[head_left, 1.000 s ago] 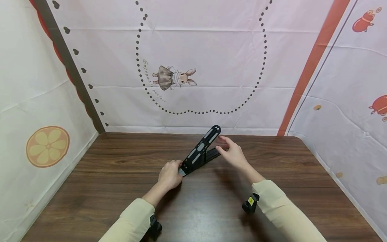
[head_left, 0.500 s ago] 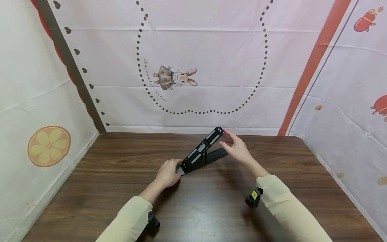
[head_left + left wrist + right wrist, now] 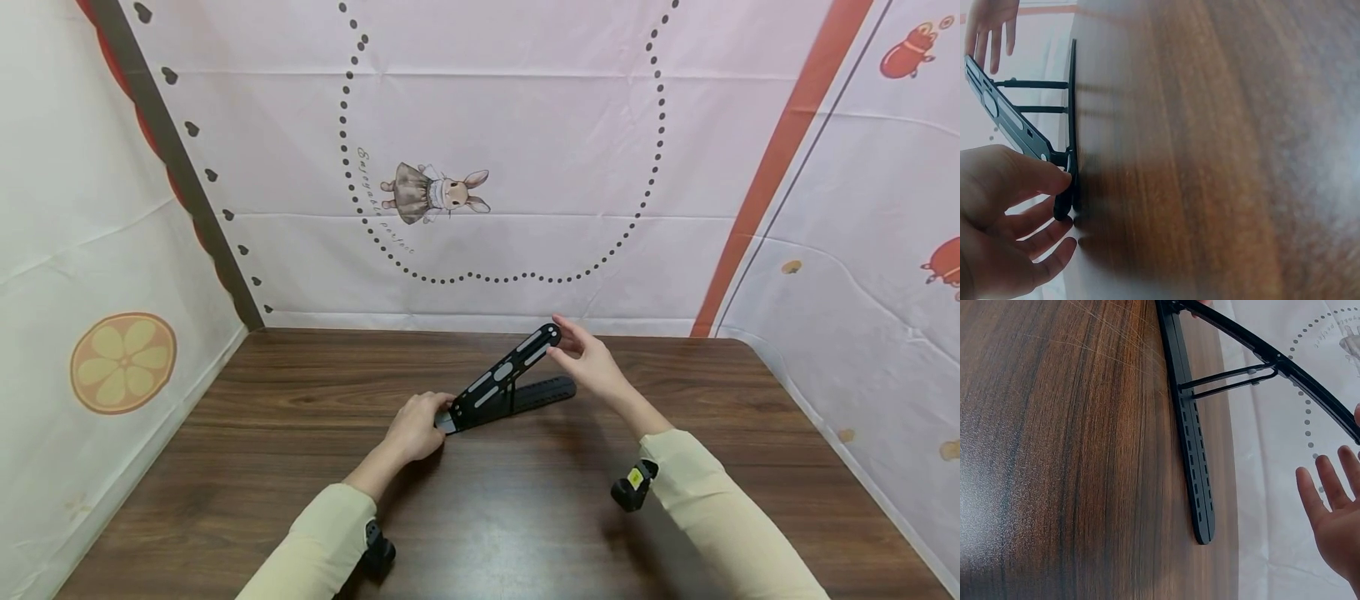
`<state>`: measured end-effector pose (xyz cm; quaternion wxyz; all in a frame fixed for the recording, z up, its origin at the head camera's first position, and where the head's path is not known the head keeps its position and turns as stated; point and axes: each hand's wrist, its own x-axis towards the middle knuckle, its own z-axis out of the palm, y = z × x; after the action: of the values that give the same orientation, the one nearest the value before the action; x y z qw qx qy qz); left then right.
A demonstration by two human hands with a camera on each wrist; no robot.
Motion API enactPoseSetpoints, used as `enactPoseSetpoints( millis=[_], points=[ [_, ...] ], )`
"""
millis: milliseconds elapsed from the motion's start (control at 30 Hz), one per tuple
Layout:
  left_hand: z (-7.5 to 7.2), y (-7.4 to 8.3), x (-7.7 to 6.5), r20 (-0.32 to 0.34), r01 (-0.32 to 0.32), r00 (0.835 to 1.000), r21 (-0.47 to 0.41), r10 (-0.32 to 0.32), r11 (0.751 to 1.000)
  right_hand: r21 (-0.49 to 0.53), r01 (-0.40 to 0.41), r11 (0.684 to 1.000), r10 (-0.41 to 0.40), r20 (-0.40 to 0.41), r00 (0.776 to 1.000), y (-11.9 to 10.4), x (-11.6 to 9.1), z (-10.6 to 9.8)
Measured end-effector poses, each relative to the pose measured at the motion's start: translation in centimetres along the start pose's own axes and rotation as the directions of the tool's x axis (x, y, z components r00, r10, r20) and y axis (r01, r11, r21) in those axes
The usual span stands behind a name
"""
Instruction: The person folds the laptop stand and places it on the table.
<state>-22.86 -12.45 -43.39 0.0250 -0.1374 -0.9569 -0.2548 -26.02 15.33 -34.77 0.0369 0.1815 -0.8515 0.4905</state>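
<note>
Just now, your one desk (image 3: 315, 367) carries one black hinged stand (image 3: 483, 406), roughly midway between the left and right edges and nearer the back edge. Compared with a second ago, both its bars have swung toward the desk's right edge, and your right hand has shifted that way too; I judge you are adjusting a stand that remains unfolded, its bars apart in a wedge.

You have two pale sleeves (image 3: 315, 546) and two hands. Your left hand (image 3: 416, 429) is clamped on the hinge end; your right hand (image 3: 596, 371) has its fingers spread apart, touching the upper bar's tip. Count two bars: the upper bar (image 3: 519, 357) raised, the lower bar (image 3: 543, 392) seemingly flat on the desk. Two wrist cameras (image 3: 630, 492) follow, then two thin struts (image 3: 1229, 377) spanning the bars.
</note>
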Motion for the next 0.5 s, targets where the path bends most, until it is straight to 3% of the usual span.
enactPoseSetpoints(
  millis=[233, 500],
  points=[
    [-0.2, 0.0, 0.0, 0.002, -0.025, 1.000, -0.010, 0.025, 1.000, 0.078, 0.027, 0.997, -0.027, -0.001, 1.000, 2.9, 0.8, 0.1],
    [-0.2, -0.1, 0.2, -0.001, -0.018, 1.000, 0.008, 0.018, 1.000, 0.097, 0.004, 0.995, -0.003, -0.010, 1.000, 3.5, 0.9, 0.2]
  ],
)
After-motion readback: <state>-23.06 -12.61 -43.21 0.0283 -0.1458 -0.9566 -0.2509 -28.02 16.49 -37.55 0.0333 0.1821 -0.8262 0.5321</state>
